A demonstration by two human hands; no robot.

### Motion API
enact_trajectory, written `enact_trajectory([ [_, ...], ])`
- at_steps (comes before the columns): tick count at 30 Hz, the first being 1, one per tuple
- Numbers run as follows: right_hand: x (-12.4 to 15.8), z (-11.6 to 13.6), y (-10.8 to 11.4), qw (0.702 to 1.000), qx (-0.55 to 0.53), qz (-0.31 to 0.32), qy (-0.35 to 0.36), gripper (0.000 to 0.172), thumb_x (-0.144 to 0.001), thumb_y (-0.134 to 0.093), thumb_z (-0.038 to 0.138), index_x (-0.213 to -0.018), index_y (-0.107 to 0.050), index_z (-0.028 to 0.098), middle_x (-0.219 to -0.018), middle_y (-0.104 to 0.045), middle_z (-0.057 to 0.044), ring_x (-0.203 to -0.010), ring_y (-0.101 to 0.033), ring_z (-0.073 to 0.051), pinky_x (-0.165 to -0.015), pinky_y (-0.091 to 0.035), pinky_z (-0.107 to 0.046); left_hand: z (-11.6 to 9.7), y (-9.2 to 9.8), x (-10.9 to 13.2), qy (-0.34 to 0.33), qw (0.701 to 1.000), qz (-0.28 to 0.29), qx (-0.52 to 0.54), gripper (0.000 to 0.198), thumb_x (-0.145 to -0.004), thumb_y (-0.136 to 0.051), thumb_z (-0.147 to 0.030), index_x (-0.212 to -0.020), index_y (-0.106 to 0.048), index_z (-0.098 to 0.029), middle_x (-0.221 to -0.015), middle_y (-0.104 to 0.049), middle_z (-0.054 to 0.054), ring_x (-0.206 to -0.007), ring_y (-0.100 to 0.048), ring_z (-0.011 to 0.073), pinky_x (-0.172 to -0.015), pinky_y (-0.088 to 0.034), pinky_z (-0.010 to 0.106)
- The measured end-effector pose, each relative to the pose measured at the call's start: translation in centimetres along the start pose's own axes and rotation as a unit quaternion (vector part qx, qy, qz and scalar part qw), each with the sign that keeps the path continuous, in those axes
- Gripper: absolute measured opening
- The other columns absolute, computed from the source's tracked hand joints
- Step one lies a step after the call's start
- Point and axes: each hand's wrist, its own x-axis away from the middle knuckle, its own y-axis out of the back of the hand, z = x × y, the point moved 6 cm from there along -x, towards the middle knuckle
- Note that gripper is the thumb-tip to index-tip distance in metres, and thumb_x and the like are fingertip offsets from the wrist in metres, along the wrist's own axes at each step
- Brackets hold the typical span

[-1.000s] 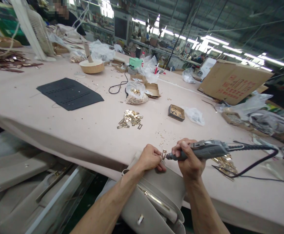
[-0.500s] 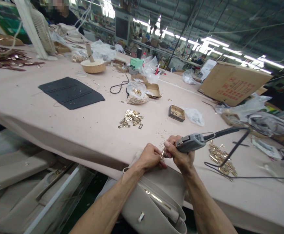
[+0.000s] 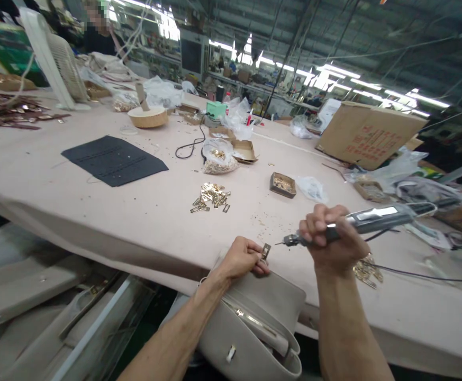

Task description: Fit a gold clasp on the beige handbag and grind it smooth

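A beige handbag [image 3: 250, 328] lies open at the table's front edge, with a gold zipper showing inside. My left hand [image 3: 248, 257] pinches a small gold rectangular metal plate [image 3: 266, 251] at the bag's far edge. To the right, my right hand [image 3: 332, 233] is wrapped round a grey handheld power tool [image 3: 377, 218], its thin bit pointing left toward the plate but apart from it. Gold rectangular plates [image 3: 213, 197] lie piled on the table beyond my left hand. More gold pieces [image 3: 368, 271] lie to the right, partly behind my right wrist.
On the pink table [image 3: 135, 217] are a black sheet [image 3: 114, 160], a small box of metal parts [image 3: 282, 184], a plastic bag of parts [image 3: 219, 157] and a fan [image 3: 58, 61]. Beige pieces [image 3: 28, 296] fill a bin at lower left. A person [image 3: 98, 39] is at the back left.
My right hand has moved right with the tool, away from my left hand, and the tool's bit now shows. The gold plate at my left fingertips is more visible.
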Motion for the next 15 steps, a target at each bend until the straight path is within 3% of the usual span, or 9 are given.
enact_trajectory([
  [3, 0.3, 1.0, 5.0, 0.993, -0.013, -0.119, 0.016, 0.018, -0.075, -0.076, 0.030, -0.074, -0.063, 0.017, -0.068, -0.053, 0.003, -0.045, -0.042, -0.004, -0.048, -0.042, -0.022, 0.0, 0.1, 0.3, -0.014, 1.000, -0.011, -0.006, 0.014, -0.079, -0.073, -0.020, -0.079, -0.068, -0.007, -0.068, -0.075, 0.013, -0.058, -0.074, 0.0205, -0.054, -0.059, 0.026],
  [7, 3.2, -0.8, 13.3, 0.956, -0.074, -0.282, -0.030, 0.024, -0.070, -0.077, 0.026, -0.072, -0.056, 0.015, -0.069, -0.052, 0.003, -0.048, -0.043, -0.004, -0.051, -0.046, -0.021, -0.1, 0.1, 0.2, -0.027, 0.998, -0.045, -0.021, 0.026, -0.080, -0.076, -0.031, -0.068, -0.066, -0.010, -0.058, -0.071, 0.009, -0.048, -0.070, 0.0180, -0.045, -0.054, 0.022],
  [9, 5.0, -1.6, 16.5, 0.939, -0.092, -0.327, -0.044, 0.026, -0.066, -0.076, 0.020, -0.073, -0.052, 0.016, -0.069, -0.052, 0.004, -0.048, -0.044, -0.004, -0.051, -0.047, -0.021, 0.0, 0.1, 0.0, -0.031, 0.997, -0.068, -0.031, 0.030, -0.082, -0.075, -0.034, -0.066, -0.065, -0.011, -0.055, -0.071, 0.008, -0.041, -0.067, 0.0158, -0.040, -0.049, 0.020],
  [12, 7.1, -2.6, 19.5, 0.926, -0.087, -0.364, -0.055, 0.028, -0.062, -0.075, 0.014, -0.076, -0.050, 0.017, -0.069, -0.051, 0.006, -0.047, -0.044, -0.003, -0.050, -0.048, -0.020, 0.1, 0.2, -0.2, -0.034, 0.992, -0.107, -0.048, 0.035, -0.084, -0.073, -0.036, -0.061, -0.061, -0.013, -0.052, -0.069, 0.006, -0.034, -0.061, 0.0134, -0.034, -0.042, 0.018],
  [15, 8.6, -3.6, 21.1, 0.912, -0.069, -0.400, -0.060, 0.025, -0.065, -0.074, 0.015, -0.077, -0.052, 0.017, -0.070, -0.053, 0.005, -0.048, -0.046, -0.004, -0.051, -0.051, -0.021, 0.2, 0.3, -0.1, -0.033, 0.991, -0.118, -0.055, 0.033, -0.084, -0.072, -0.033, -0.062, -0.060, -0.013, -0.050, -0.069, 0.006, -0.035, -0.061, 0.0135, -0.036, -0.044, 0.019],
])
